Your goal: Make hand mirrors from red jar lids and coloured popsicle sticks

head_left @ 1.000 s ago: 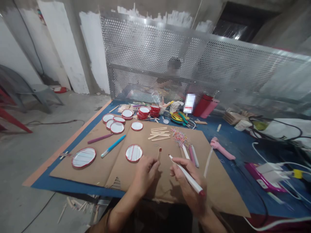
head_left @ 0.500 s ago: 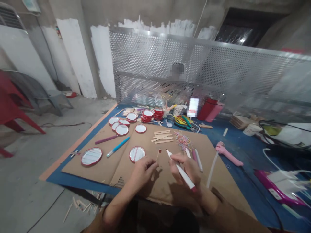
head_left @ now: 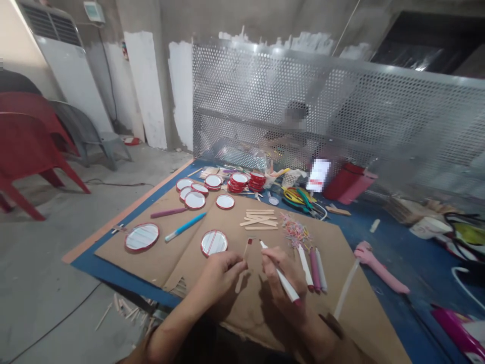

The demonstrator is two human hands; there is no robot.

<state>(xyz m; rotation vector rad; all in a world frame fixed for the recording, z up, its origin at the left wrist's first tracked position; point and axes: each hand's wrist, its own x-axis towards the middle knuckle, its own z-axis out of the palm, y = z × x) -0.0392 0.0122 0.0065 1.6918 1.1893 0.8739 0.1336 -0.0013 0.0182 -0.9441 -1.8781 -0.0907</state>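
Between thumb and fingers, my left hand pinches a wooden craft stick whose far tip is coloured dark red. My right hand grips a white marker with a red end; its nib points at the coloured tip, a small gap apart. Just beyond my left hand lies a round red-rimmed mirror with a line across it. Plain craft sticks lie in a loose pile ahead of my hands. Several more markers rest right of my right hand.
A cardboard sheet covers part of the blue table. Red-rimmed lids and stacked ones stand toward the back, near a blue pen. Small coloured pieces lie heaped right of centre. A pink glue gun with its cord lies at right.
The camera view has turned to the left, so the chairs show more fully. Both hands keep their hold on the stick and the marker, with the nib still near the coloured tip.
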